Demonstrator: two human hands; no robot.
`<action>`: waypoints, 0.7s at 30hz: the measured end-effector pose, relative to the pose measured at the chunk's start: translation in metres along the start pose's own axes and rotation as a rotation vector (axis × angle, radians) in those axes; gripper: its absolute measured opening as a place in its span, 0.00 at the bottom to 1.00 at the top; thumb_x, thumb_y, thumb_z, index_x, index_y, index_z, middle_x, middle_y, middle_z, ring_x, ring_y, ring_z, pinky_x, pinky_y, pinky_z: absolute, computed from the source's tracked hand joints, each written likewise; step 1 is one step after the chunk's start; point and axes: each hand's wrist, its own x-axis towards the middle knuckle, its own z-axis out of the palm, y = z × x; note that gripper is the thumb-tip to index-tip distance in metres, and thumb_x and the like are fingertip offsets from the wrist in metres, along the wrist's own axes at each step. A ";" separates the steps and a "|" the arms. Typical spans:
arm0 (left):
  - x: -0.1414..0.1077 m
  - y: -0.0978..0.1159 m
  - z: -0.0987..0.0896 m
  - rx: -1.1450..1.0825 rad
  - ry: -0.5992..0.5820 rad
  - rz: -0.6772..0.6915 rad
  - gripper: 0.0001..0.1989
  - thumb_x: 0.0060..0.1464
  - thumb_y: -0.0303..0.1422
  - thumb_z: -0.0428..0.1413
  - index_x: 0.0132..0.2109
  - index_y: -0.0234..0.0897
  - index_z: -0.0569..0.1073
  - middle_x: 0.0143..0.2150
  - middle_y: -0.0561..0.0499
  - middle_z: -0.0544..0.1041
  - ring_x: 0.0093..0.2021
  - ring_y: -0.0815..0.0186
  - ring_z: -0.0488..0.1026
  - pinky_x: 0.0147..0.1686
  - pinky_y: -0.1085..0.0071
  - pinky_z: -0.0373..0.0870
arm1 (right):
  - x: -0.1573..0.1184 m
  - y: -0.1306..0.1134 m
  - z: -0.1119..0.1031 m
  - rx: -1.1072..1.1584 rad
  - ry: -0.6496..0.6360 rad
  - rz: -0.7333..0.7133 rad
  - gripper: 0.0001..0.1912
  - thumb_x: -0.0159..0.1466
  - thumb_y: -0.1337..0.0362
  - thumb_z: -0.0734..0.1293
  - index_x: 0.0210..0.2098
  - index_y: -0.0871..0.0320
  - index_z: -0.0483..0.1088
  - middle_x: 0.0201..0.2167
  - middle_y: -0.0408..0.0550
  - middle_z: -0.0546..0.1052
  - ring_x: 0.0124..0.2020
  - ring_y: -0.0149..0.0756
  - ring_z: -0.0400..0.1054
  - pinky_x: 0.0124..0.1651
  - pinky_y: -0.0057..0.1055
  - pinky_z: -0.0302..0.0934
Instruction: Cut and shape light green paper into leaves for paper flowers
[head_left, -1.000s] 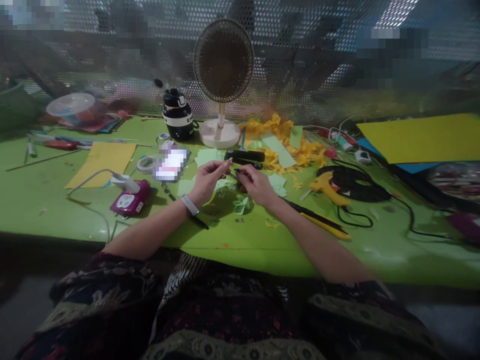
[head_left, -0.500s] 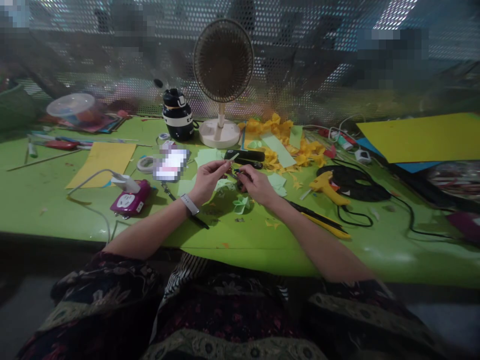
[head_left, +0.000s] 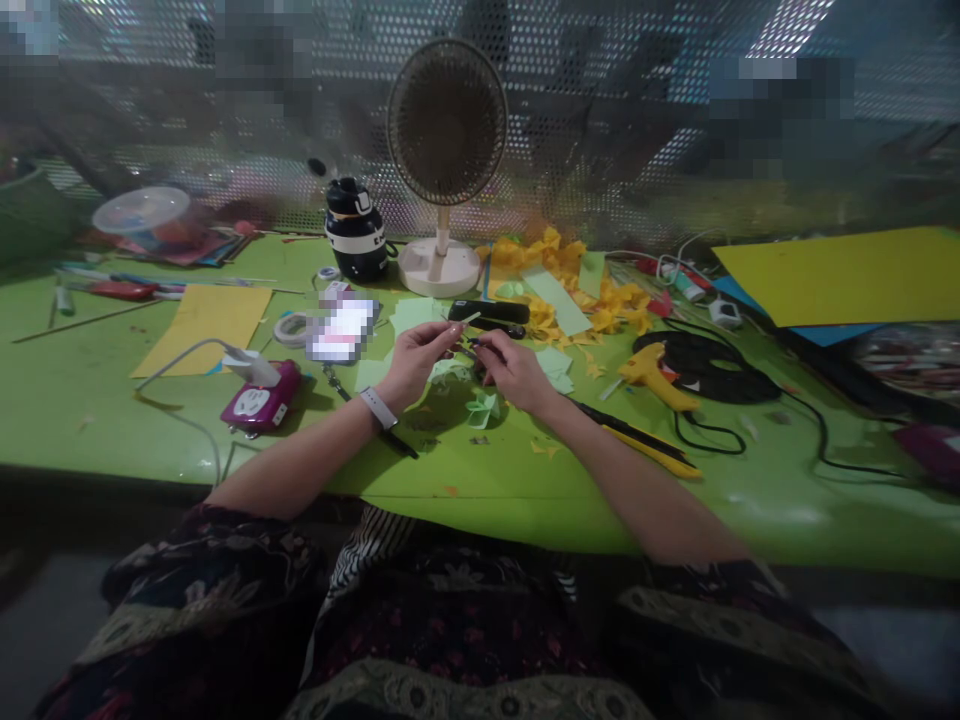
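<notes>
Near the middle of the green table, my left hand pinches a small pale green strip between its fingertips. My right hand is closed close beside it, its fingers round a small dark tool, too small to make out well. The fingertips of both hands nearly meet. Just below them lies a pale green paper flower. Light green paper pieces lie around both hands, and a black stapler-like object is behind them.
A fan and a dark bottle stand at the back. Orange paper flowers are piled back right. A yellow glue gun and yellow-black cutter lie right. At left are a phone, tape and a purple socket block.
The pale strip in my left hand is tilted a little flatter. The fingers of my right hand have shifted slightly around the dark tool.
</notes>
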 end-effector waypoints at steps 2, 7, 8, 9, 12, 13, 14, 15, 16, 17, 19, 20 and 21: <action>0.001 0.000 -0.001 0.003 -0.002 -0.019 0.15 0.41 0.39 0.72 0.36 0.37 0.82 0.32 0.51 0.80 0.30 0.73 0.74 0.31 0.75 0.69 | 0.000 -0.001 0.000 -0.008 0.012 -0.008 0.14 0.71 0.51 0.59 0.42 0.56 0.66 0.27 0.42 0.74 0.20 0.29 0.68 0.29 0.30 0.63; 0.002 -0.001 -0.003 0.060 0.046 0.000 0.12 0.42 0.39 0.72 0.30 0.37 0.79 0.26 0.54 0.76 0.26 0.75 0.70 0.25 0.77 0.64 | 0.000 -0.002 0.000 -0.069 0.031 -0.028 0.12 0.71 0.54 0.59 0.41 0.56 0.66 0.26 0.42 0.72 0.20 0.30 0.67 0.30 0.30 0.61; 0.003 -0.001 -0.004 0.069 0.051 0.010 0.12 0.42 0.39 0.72 0.29 0.37 0.79 0.26 0.54 0.75 0.25 0.75 0.70 0.25 0.77 0.63 | -0.001 -0.002 0.000 -0.086 0.032 -0.029 0.12 0.71 0.54 0.59 0.41 0.56 0.66 0.27 0.42 0.72 0.21 0.30 0.67 0.30 0.30 0.61; 0.003 -0.002 -0.004 0.076 0.049 0.016 0.12 0.42 0.39 0.71 0.29 0.37 0.80 0.26 0.54 0.76 0.26 0.74 0.70 0.25 0.77 0.64 | -0.001 -0.001 0.000 -0.105 0.032 -0.031 0.13 0.72 0.54 0.58 0.42 0.56 0.67 0.28 0.43 0.73 0.22 0.31 0.68 0.30 0.30 0.61; 0.004 -0.003 -0.003 0.076 0.062 0.007 0.12 0.41 0.39 0.72 0.30 0.38 0.81 0.27 0.52 0.78 0.27 0.73 0.71 0.28 0.75 0.66 | -0.001 -0.001 -0.001 -0.152 0.038 -0.046 0.13 0.72 0.54 0.58 0.43 0.56 0.68 0.32 0.48 0.75 0.26 0.34 0.69 0.31 0.31 0.61; 0.004 -0.003 -0.003 0.069 0.077 -0.001 0.12 0.41 0.38 0.72 0.30 0.37 0.81 0.27 0.52 0.78 0.27 0.73 0.71 0.28 0.75 0.67 | -0.001 -0.001 -0.001 -0.164 0.040 -0.053 0.13 0.72 0.54 0.58 0.43 0.56 0.68 0.34 0.49 0.76 0.28 0.35 0.69 0.32 0.32 0.61; 0.004 -0.003 -0.002 0.059 0.095 -0.009 0.12 0.40 0.38 0.72 0.30 0.37 0.81 0.27 0.52 0.78 0.27 0.73 0.71 0.28 0.74 0.67 | -0.001 -0.001 -0.001 -0.175 0.041 -0.059 0.13 0.72 0.55 0.58 0.43 0.56 0.68 0.35 0.50 0.76 0.29 0.36 0.70 0.32 0.32 0.62; 0.004 -0.002 -0.001 0.050 0.112 -0.017 0.12 0.38 0.37 0.72 0.29 0.37 0.81 0.27 0.53 0.78 0.27 0.73 0.71 0.28 0.74 0.67 | -0.001 -0.001 -0.001 -0.185 0.043 -0.065 0.13 0.72 0.55 0.58 0.43 0.56 0.68 0.35 0.51 0.76 0.30 0.37 0.70 0.33 0.32 0.62; 0.003 -0.002 0.000 0.041 0.122 -0.024 0.12 0.38 0.37 0.73 0.29 0.37 0.81 0.27 0.53 0.78 0.27 0.73 0.71 0.28 0.74 0.67 | -0.001 -0.001 -0.001 -0.194 0.045 -0.070 0.13 0.72 0.56 0.58 0.43 0.56 0.69 0.36 0.51 0.77 0.31 0.38 0.70 0.34 0.33 0.62; 0.003 -0.002 0.001 0.033 0.124 -0.029 0.12 0.37 0.36 0.73 0.29 0.37 0.81 0.27 0.53 0.79 0.27 0.73 0.71 0.28 0.74 0.67 | -0.001 -0.001 -0.001 -0.201 0.048 -0.075 0.13 0.72 0.56 0.58 0.43 0.57 0.69 0.37 0.52 0.77 0.32 0.39 0.71 0.35 0.33 0.62; 0.002 -0.001 0.002 0.025 0.111 -0.029 0.12 0.38 0.36 0.73 0.31 0.37 0.81 0.28 0.52 0.79 0.27 0.73 0.71 0.28 0.74 0.67 | -0.001 0.000 -0.001 -0.213 0.060 -0.084 0.12 0.71 0.57 0.58 0.43 0.57 0.69 0.38 0.53 0.77 0.34 0.41 0.71 0.36 0.34 0.63; 0.002 -0.001 0.002 0.025 0.103 -0.023 0.12 0.39 0.37 0.72 0.31 0.37 0.81 0.29 0.52 0.79 0.27 0.73 0.72 0.28 0.75 0.67 | -0.001 0.001 -0.002 -0.223 0.065 -0.089 0.12 0.71 0.57 0.58 0.43 0.57 0.69 0.38 0.54 0.78 0.35 0.42 0.72 0.38 0.35 0.63; 0.001 -0.001 0.002 0.029 0.096 -0.015 0.12 0.40 0.37 0.72 0.32 0.37 0.81 0.29 0.52 0.79 0.27 0.73 0.72 0.28 0.75 0.67 | 0.000 0.002 -0.002 -0.236 0.067 -0.096 0.12 0.71 0.57 0.58 0.43 0.57 0.69 0.39 0.54 0.78 0.36 0.43 0.72 0.39 0.36 0.63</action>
